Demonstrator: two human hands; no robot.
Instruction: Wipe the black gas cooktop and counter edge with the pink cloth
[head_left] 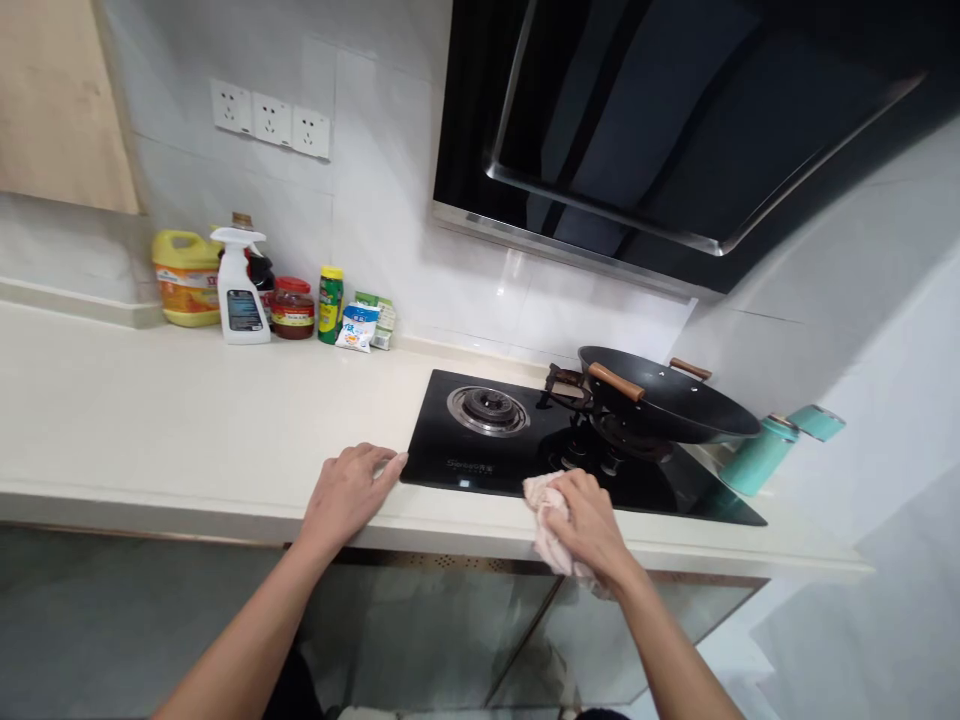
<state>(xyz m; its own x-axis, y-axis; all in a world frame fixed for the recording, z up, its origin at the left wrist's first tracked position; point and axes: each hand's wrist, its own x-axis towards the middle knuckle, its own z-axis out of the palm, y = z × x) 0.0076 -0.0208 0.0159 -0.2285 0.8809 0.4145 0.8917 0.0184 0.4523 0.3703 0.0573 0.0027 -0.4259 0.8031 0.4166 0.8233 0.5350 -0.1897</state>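
My right hand (586,520) grips a pale pink cloth (551,515), pressed on the front edge of the black glass gas stove (480,470). Part of the cloth hangs down past the countertop's front edge. Resting on the white countertop (225,420), my left hand (349,495) lies with fingers stretched out and holds nothing. Its thumb tip reaches the stove's front left corner. On the stove's left side the round burner (489,410) is bare, with no pan support over it. A black wok (667,400) with wooden handles sits over the right burner.
A loose black pan support (566,388) lies behind, partly under the wok. At right stands a teal canister (759,455). A white spray bottle (241,290), yellow jug (187,280), red-lidded jar (292,308), green shaker (330,305) and small packets (358,326) line the wall. A range hood (637,130) hangs above.
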